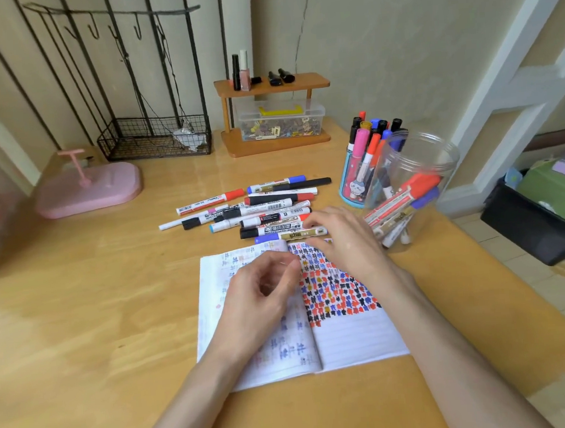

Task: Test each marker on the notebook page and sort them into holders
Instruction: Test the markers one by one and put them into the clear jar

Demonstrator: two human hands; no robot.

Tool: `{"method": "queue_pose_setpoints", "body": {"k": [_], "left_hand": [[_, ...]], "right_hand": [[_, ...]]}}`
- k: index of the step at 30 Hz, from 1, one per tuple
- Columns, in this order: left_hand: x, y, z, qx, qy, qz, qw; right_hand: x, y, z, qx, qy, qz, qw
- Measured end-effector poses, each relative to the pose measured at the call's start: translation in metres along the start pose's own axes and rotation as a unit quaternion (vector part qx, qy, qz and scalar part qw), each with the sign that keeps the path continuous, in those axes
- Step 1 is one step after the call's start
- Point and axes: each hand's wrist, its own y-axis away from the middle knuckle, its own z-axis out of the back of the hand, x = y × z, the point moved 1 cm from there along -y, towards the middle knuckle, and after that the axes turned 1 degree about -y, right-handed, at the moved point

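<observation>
An open notebook (356, 339) lies at the centre of the wooden table; rows of red, blue, black and yellow test marks fill the top of its right page. Just beyond its top edge lies a blue-capped marker (286, 236) with a gold label. My right hand (346, 239) pinches that marker's right end between thumb and fingertips. Over the left page my left hand (260, 295) hovers with loosely curled fingers, holding nothing. Several more markers (257, 209) lie in a loose pile behind. A blue cup (351, 192) and a clear jar (438, 166) at the right each hold several markers.
A pink stand (89, 190) sits at the far left, with a black wire basket (155, 139) behind it. A wooden shelf (274, 114) at the back carries small bottles and a clear box of bits. The table's right edge runs near the jar; a black bin (536, 229) stands on the floor.
</observation>
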Motion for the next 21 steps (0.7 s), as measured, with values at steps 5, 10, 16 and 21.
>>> {"method": "queue_pose_setpoints", "body": {"k": [5,10,16,21], "left_hand": [[0.013,-0.005,0.001,0.004,-0.038,0.021,0.999],[0.01,-0.003,0.0,-0.005,-0.019,-0.004,1.0],[0.009,-0.002,0.0,-0.046,-0.002,-0.031,0.998],[0.008,-0.001,0.002,-0.031,-0.042,-0.045,0.998]], "right_hand": [[-0.004,-0.003,-0.003,0.009,0.004,-0.007,1.0],[-0.001,0.009,0.013,-0.026,-0.056,-0.034,0.997],[-0.006,0.044,0.04,-0.095,-0.32,-0.077,0.94],[0.005,0.071,0.051,-0.069,-0.467,-0.072,0.878]]}}
